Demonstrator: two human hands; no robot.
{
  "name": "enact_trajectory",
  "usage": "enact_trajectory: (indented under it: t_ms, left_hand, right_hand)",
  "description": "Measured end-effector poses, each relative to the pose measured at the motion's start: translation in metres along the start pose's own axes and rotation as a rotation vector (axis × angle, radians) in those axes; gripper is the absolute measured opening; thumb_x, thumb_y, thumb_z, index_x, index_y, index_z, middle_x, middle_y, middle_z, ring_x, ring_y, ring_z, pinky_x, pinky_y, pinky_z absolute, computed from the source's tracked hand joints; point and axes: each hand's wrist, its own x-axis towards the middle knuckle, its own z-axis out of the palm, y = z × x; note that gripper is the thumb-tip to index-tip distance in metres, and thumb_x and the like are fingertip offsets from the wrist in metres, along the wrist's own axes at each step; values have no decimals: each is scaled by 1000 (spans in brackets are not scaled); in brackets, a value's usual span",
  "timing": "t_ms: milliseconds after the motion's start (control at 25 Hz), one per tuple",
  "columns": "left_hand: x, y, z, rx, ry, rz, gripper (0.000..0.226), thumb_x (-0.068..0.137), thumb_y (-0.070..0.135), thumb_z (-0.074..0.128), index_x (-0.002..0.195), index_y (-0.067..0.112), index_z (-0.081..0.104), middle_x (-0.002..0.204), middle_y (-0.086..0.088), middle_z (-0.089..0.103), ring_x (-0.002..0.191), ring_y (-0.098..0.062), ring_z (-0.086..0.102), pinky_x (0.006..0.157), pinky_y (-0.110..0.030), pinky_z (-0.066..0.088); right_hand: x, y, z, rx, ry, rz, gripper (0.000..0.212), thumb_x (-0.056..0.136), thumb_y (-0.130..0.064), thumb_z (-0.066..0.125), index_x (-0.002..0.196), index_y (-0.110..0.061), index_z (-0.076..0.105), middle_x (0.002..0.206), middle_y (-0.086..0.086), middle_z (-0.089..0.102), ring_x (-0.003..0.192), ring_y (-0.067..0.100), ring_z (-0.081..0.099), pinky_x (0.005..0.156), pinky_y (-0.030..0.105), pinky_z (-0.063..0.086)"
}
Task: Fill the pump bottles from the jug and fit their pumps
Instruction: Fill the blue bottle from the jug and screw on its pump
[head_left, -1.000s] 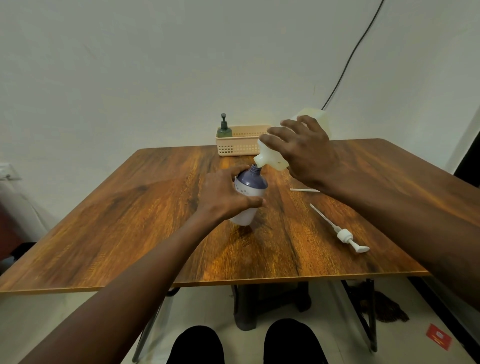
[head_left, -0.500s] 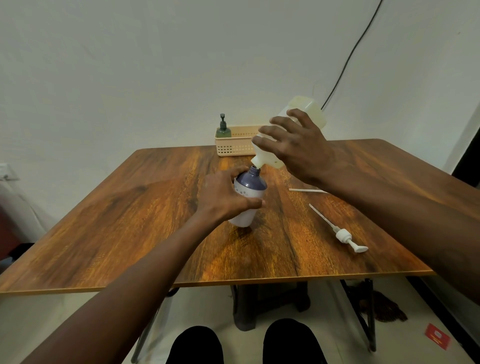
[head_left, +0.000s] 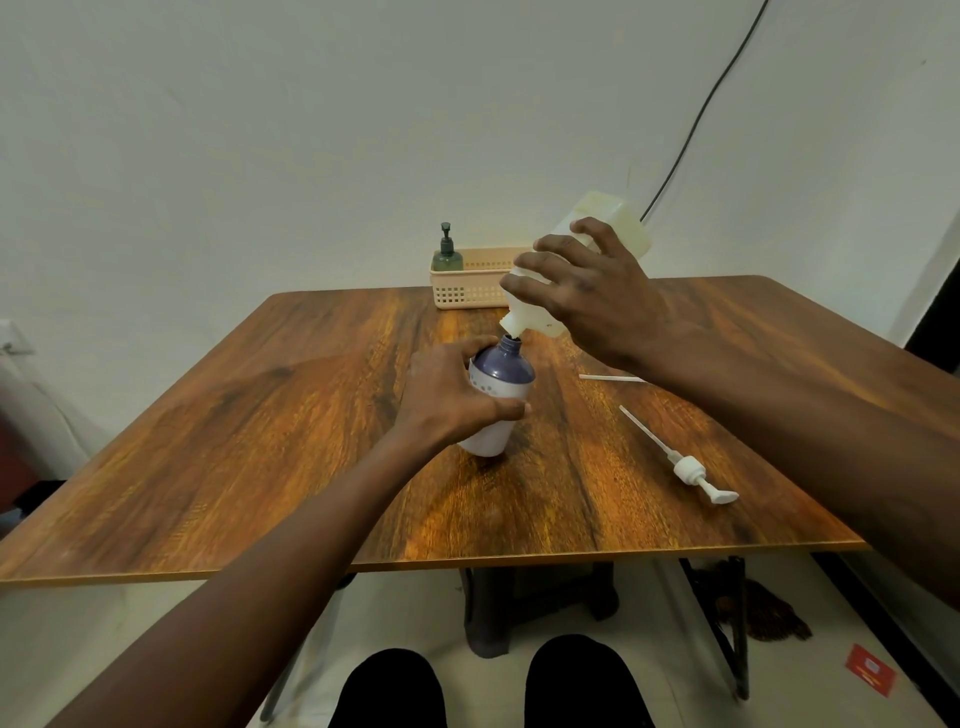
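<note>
A purple-topped white pump bottle (head_left: 500, 387) stands on the wooden table (head_left: 260, 441), its neck open, gripped around the side by my left hand (head_left: 452, 397). My right hand (head_left: 587, 296) holds a pale translucent jug (head_left: 608, 228) tipped steeply, spout down, right over the bottle's mouth. A white pump (head_left: 685, 467) with its long tube lies loose on the table to the right. A second thin white tube (head_left: 610, 378) lies behind it, partly hidden by my right forearm.
A beige basket (head_left: 467, 293) stands at the table's far edge with a dark green pump bottle (head_left: 447, 257), pump fitted, at its left end. A black cable (head_left: 696, 119) runs down the wall. My knees show below the table's front edge.
The jug has tilted further, its base rising higher while the spout stays over the bottle's mouth. My left hand and the bottle have kept their place.
</note>
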Motion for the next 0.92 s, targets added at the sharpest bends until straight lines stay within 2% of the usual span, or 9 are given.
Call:
enact_trajectory:
  t_ms: [120, 280, 400, 480, 560, 640, 720, 840, 920]
  left_hand:
    - [1, 0, 1, -5, 1, 0, 86, 62, 58, 84, 137, 22, 65, 123, 0, 73, 103, -6, 62, 88, -27, 55]
    - [-1, -5, 2, -13, -3, -19, 90, 60, 65, 82, 138, 24, 64, 125, 3, 73, 107, -9, 65, 92, -35, 58]
    - [-6, -7, 0, -41, 16, -28, 86, 60, 60, 86, 136, 27, 65, 121, 8, 73, 104, -6, 66, 89, -33, 59]
    - [-10, -7, -5, -57, 48, -23, 82, 62, 51, 92, 135, 26, 65, 122, 9, 72, 103, -4, 65, 87, -24, 56]
    - [-13, -9, -11, -87, 70, -24, 82, 63, 45, 96, 136, 26, 65, 122, 10, 71, 103, -1, 63, 85, -16, 51]
    - [-16, -11, -15, -118, 74, -24, 82, 63, 45, 96, 137, 27, 64, 122, 13, 69, 102, 7, 62, 82, -7, 47]
    - [-18, -12, -15, -130, 65, -25, 85, 63, 47, 96, 138, 27, 62, 123, 16, 67, 102, 14, 58, 80, -4, 47]
    - [-21, -10, -12, -134, 60, -15, 89, 63, 52, 95, 141, 26, 61, 129, 11, 68, 108, 6, 62, 83, -6, 48]
    - [-22, -6, -9, -148, 52, 2, 90, 63, 55, 94, 142, 26, 61, 131, 10, 69, 112, 1, 64, 86, -12, 52]
  right_hand:
    - [1, -1, -1, -3, 15, -8, 41, 97, -12, 52, 136, -19, 56, 139, 14, 61, 128, 37, 54, 108, 54, 30]
    - [0, -2, -3, 38, -6, 8, 48, 90, -12, 58, 138, -20, 56, 138, 12, 62, 128, 35, 54, 106, 53, 31]
    - [-7, -7, 5, 209, -84, 202, 70, 71, -33, 78, 137, -28, 56, 130, 1, 68, 123, 28, 55, 97, 46, 32]
    - [-16, -16, 14, 412, -117, 391, 75, 64, -54, 76, 133, -30, 59, 117, 0, 70, 113, 26, 58, 90, 41, 36]
    - [-25, -26, 27, 643, -151, 558, 79, 61, -65, 77, 128, -27, 61, 112, 1, 69, 102, 23, 62, 84, 40, 49]
    - [-32, -34, 37, 898, -182, 718, 86, 57, -65, 84, 128, -24, 60, 119, 0, 67, 102, 20, 62, 82, 42, 57]
    - [-37, -40, 43, 1067, -216, 849, 92, 56, -61, 89, 133, -23, 56, 127, 1, 63, 108, 17, 60, 86, 39, 58]
    - [-41, -46, 48, 1157, -209, 894, 88, 65, -43, 93, 139, -17, 53, 132, 1, 61, 111, 13, 57, 80, 23, 51]
    - [-44, -43, 48, 1201, -215, 893, 88, 67, -42, 93, 140, -18, 52, 136, 2, 60, 117, 17, 58, 88, 29, 54]
